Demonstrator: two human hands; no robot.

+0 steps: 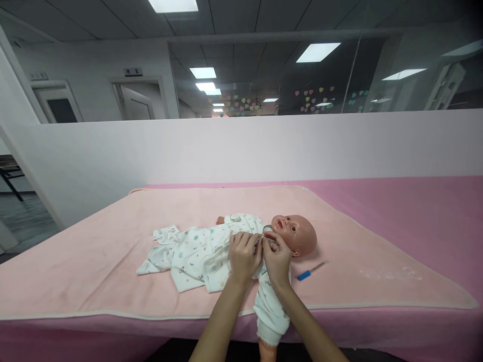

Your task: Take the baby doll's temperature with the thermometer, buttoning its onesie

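Observation:
A baby doll (304,232) lies on its back, its head to the right, dressed in a white printed top (221,246) and matching trousers. Over the doll's upper chest, just below the neck, my left hand (244,254) pinches the edge of the top. Close beside it, my right hand (277,254) pinches the same cloth near the collar, its fingertips almost meeting the left ones. What exactly sits between the fingertips is too small to make out. One sleeved arm of the doll hangs over the table's front edge, between my forearms.
A thermometer with a blue end (310,271) lies right of the doll's shoulder. Under the doll spreads a peach blanket (113,241) over a pink cover (396,206). A low white wall (241,151) with glass above it stands behind the table.

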